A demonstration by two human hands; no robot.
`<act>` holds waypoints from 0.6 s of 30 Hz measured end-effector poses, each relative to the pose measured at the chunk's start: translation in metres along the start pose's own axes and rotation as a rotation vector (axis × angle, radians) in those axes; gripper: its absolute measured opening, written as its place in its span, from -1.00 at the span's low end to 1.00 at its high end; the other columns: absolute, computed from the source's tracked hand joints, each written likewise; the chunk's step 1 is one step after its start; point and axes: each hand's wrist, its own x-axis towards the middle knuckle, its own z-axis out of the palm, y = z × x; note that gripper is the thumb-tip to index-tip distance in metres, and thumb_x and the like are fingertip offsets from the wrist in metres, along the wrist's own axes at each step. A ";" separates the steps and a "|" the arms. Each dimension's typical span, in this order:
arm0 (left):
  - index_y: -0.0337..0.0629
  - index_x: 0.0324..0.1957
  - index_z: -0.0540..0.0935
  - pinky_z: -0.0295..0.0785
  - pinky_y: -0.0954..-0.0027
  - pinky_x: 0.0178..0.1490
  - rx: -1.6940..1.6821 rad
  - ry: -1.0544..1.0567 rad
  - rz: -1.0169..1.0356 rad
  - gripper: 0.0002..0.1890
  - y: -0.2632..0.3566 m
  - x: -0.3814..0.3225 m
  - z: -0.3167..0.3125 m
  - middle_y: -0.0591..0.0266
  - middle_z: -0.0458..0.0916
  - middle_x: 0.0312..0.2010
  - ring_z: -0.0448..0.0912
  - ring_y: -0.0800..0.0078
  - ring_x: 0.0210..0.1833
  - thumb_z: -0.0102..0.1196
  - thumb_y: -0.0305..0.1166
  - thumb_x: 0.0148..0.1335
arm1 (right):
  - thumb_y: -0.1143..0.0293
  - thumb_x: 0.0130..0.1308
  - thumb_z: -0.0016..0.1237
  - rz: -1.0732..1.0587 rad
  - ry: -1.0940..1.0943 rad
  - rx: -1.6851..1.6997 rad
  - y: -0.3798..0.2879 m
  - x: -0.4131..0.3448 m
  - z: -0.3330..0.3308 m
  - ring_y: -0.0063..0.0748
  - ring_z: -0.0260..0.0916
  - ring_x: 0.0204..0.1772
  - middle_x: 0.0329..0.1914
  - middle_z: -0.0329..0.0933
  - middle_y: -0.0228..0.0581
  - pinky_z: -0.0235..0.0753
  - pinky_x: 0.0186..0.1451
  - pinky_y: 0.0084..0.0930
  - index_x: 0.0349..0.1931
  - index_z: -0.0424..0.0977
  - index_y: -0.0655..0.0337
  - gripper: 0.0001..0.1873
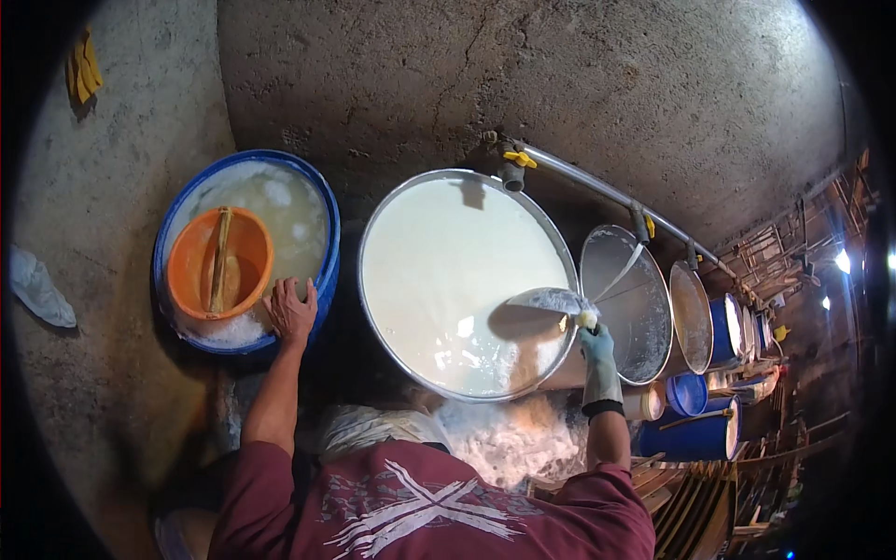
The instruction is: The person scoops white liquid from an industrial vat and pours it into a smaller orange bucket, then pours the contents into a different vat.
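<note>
My left hand, bare, rests with fingers spread at the near rim of a blue plastic drum that holds cloudy liquid. An orange plastic bucket with a wooden bar across its mouth floats or sits in that liquid, left of the hand. In a pale glove, my right hand grips the handle of a large metal ladle. The ladle is over the right side of a wide metal vat filled with milky white liquid. Whether the ladle holds anything is not visible.
A metal pipe with yellow-handled valves runs along the concrete wall; white liquid or a strip hangs from one valve into a second metal vat. More vats and blue barrels line the right. Pale ash and split wood lie below.
</note>
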 end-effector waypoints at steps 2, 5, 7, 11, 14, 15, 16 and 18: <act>-0.11 -0.05 0.69 0.36 0.05 0.13 0.028 -0.010 -0.027 -0.66 -0.003 0.000 -0.006 0.16 0.67 -0.10 0.66 0.12 0.01 0.28 -0.04 0.45 | 0.22 0.35 0.35 0.022 -0.040 -0.025 -0.006 -0.021 0.017 -0.57 0.47 -0.54 -0.41 0.60 -0.39 0.46 -0.51 -0.45 0.10 0.63 0.25 -0.58; -0.11 -0.05 0.68 0.37 0.05 0.13 -0.013 -0.020 -0.024 -0.66 0.005 0.001 -0.004 0.17 0.67 -0.10 0.67 0.13 0.02 0.29 -0.04 0.45 | 0.29 0.42 0.29 0.121 -0.137 0.139 0.027 -0.042 0.003 -0.61 0.29 -0.64 -0.50 0.47 -0.48 0.29 -0.61 -0.46 0.08 0.60 0.18 -0.69; -0.11 -0.04 0.68 0.37 0.05 0.14 -0.013 -0.006 -0.017 -0.66 0.000 0.001 -0.004 0.17 0.68 -0.10 0.68 0.13 0.02 0.28 -0.04 0.45 | 0.30 0.42 0.29 0.190 -0.107 0.125 0.030 -0.065 0.018 -0.64 0.32 -0.60 -0.47 0.49 -0.48 0.31 -0.58 -0.48 0.10 0.60 0.18 -0.68; -0.10 -0.03 0.68 0.37 0.05 0.13 0.007 -0.004 0.003 -0.66 0.003 0.002 -0.005 0.17 0.68 -0.12 0.69 0.13 0.01 0.27 -0.04 0.46 | 0.30 0.41 0.30 0.164 -0.113 0.176 0.048 -0.100 0.028 -0.66 0.36 -0.53 -0.43 0.51 -0.50 0.35 -0.52 -0.51 0.10 0.60 0.19 -0.66; -0.09 -0.04 0.68 0.38 0.06 0.13 0.010 -0.008 0.013 -0.67 0.004 0.002 -0.002 0.17 0.68 -0.12 0.69 0.14 0.01 0.27 -0.04 0.46 | 0.33 0.39 0.28 0.177 -0.165 0.260 0.052 -0.130 0.036 -0.64 0.37 -0.52 -0.41 0.51 -0.47 0.37 -0.51 -0.54 0.12 0.59 0.21 -0.65; -0.09 -0.04 0.68 0.38 0.06 0.12 0.015 0.002 0.010 -0.67 0.001 0.001 -0.003 0.18 0.68 -0.12 0.69 0.14 0.01 0.27 -0.04 0.46 | 0.33 0.39 0.28 0.177 -0.170 0.263 0.045 -0.139 0.042 -0.64 0.37 -0.52 -0.41 0.51 -0.47 0.37 -0.51 -0.54 0.12 0.59 0.21 -0.65; -0.09 -0.04 0.68 0.38 0.06 0.12 0.025 0.006 0.008 -0.67 -0.002 0.001 -0.006 0.18 0.68 -0.12 0.69 0.14 0.01 0.27 -0.04 0.46 | 0.34 0.39 0.27 0.234 -0.185 0.250 0.035 -0.149 0.048 -0.62 0.36 -0.55 -0.42 0.51 -0.46 0.35 -0.54 -0.52 0.14 0.58 0.21 -0.64; -0.08 -0.04 0.68 0.38 0.07 0.12 0.024 0.006 -0.007 -0.68 -0.002 0.001 -0.009 0.18 0.68 -0.12 0.69 0.14 0.01 0.27 -0.04 0.46 | 0.33 0.40 0.26 0.294 -0.197 0.260 0.028 -0.164 0.053 -0.59 0.32 -0.62 -0.43 0.49 -0.44 0.32 -0.60 -0.49 0.15 0.55 0.18 -0.63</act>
